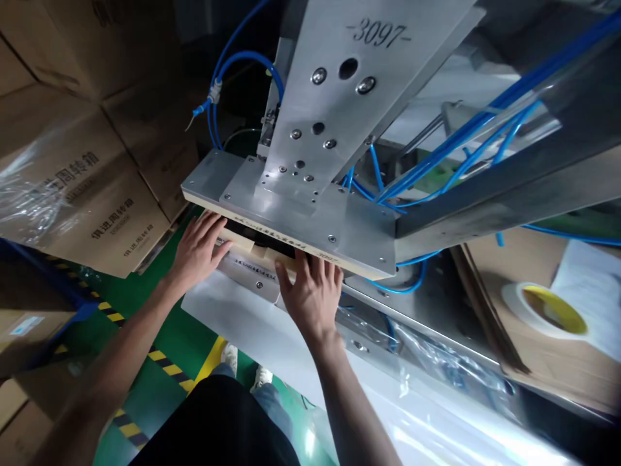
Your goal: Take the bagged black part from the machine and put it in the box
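Observation:
My left hand rests at the left end of the narrow gap in a metal press. Its fingers are stretched out and its thumb lies apart on the near side. My right hand lies further right, thumb apart, its fingertips partly hidden beneath the edge of the upper press plate. Between the hands shows a long black strip; whether it is a separate part, I cannot tell. Below it sits a cream-coloured lower block with dark lettering, on a metal base. No clear grip shows in either hand.
A metal column marked 3097 rises above the plate. Blue air hoses run right, and a metal beam crosses there. A tape roll lies on cardboard. Cartons stand left, beside striped floor tape.

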Tool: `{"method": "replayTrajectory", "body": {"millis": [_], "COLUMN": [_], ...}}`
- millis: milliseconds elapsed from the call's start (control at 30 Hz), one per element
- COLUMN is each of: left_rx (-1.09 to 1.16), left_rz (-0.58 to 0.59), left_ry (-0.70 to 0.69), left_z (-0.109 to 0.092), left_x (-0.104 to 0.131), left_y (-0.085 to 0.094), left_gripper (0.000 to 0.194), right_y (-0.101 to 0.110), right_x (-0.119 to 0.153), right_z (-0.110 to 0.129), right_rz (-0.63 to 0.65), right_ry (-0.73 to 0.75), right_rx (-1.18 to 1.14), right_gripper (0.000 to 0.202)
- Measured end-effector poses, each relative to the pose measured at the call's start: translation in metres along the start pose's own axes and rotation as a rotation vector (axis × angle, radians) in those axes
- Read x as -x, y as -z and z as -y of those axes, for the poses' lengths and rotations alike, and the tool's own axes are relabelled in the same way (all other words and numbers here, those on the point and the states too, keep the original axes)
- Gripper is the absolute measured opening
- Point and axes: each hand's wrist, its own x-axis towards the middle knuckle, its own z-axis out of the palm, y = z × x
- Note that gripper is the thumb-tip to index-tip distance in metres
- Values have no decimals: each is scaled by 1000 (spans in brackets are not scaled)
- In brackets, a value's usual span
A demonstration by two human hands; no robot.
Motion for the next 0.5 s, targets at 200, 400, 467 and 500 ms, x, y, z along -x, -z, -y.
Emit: {"method": "replayTrajectory", "body": {"millis": [200,400,467,500], "left_rx": [-123,-131,-99,-68], "left_rz": [34,67,62,55], "left_ry": [-58,-82,-68,-54], "left_z": [3,8,10,11], "left_x": [2,1,2,3], "left_y": [2,4,5,5], "left_gripper": [51,60,61,61], "right_y": [-12,-17,-15,-14], "right_x": [22,21,23,25], "right_z": [-2,-1,3,5], "right_rz": [-64,-160,-151,-146], "right_ry": [36,-4,-9,-19], "right_rx": [14,7,-5,-17], "right_gripper": [56,56,56,56]}}
